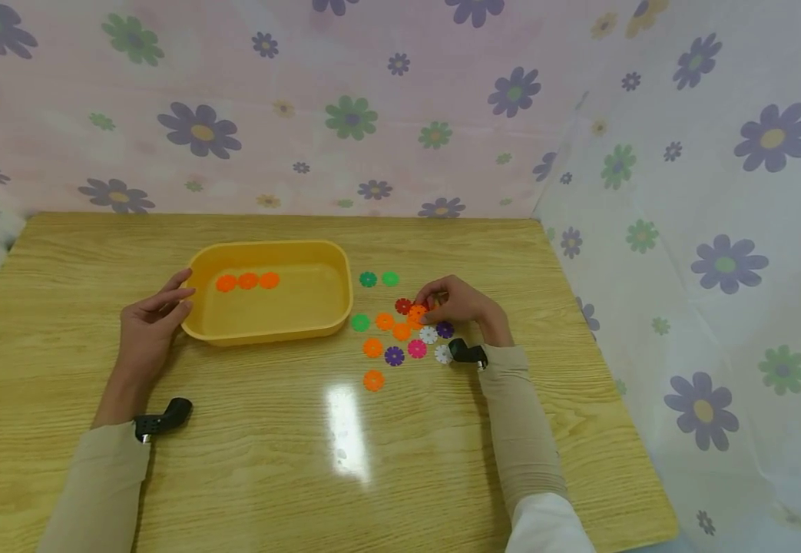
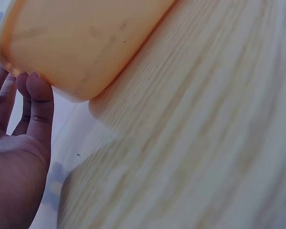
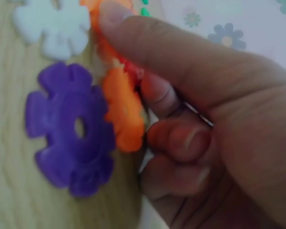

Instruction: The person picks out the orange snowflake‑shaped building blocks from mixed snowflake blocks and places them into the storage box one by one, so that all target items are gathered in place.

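Note:
A yellow plastic basin [image 1: 269,336] stands on the table, with three orange flower-shaped discs [image 1: 248,280] in a row inside it. At its left end my left hand [image 1: 150,326] touches the rim with extended fingertips; the left wrist view shows these fingertips [image 2: 40,88] against the edge. To the right of the basin my right hand [image 1: 461,301] pinches an orange flower-shaped disc [image 1: 417,313] between thumb and index finger. Close by on the table lie a red disc [image 1: 403,306], a white disc [image 1: 428,335] and a purple disc [image 3: 69,129]. The hand partly covers other discs.
More flower-shaped discs lie scattered between basin and right hand: green ones [image 1: 369,279], several orange ones [image 1: 373,348], a pink one [image 1: 417,349]. The wooden table [image 1: 255,461] meets a flower-printed curtain [image 1: 289,100] at the back. Black wrist cameras [image 1: 165,417] sit on both sleeves.

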A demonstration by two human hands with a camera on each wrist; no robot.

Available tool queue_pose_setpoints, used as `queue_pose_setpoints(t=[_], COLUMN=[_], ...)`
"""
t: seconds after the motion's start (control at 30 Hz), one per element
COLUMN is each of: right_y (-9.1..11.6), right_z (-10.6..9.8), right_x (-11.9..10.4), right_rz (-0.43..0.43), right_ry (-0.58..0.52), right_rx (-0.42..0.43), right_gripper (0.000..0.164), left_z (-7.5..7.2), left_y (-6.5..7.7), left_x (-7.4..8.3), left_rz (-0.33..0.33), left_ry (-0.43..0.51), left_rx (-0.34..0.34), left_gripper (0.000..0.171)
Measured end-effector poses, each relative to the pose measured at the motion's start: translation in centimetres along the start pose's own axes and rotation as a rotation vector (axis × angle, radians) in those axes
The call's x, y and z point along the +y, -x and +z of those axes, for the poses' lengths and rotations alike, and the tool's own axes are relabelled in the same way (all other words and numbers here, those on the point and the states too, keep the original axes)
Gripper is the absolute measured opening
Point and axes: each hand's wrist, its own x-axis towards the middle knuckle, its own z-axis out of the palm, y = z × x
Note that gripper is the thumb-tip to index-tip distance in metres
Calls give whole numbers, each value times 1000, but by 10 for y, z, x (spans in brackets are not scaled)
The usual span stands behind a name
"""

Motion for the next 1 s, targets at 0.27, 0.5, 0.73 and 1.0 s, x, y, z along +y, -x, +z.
queue_pose_setpoints(t=[0.27, 0.5, 0.73, 1.0], right_y=[1, 1, 0, 1], right_z=[-1, 0, -1, -3], right_x=[10, 12, 16, 15], right_rz=[-6, 45, 57, 73], right_ry=[-51, -88, -104, -132], right_rx=[26, 30, 59, 28], right_gripper=[22, 16, 14, 14], left_z=[-1, 0, 1, 0], left_y=[1, 1, 0, 0], left_x=[2, 2, 2, 2], left_rz=[-25, -19, -23, -26], left_ry=[-24, 14, 31, 22], left_rx=[13, 7, 3, -6], left_gripper=[23, 23, 24, 23])
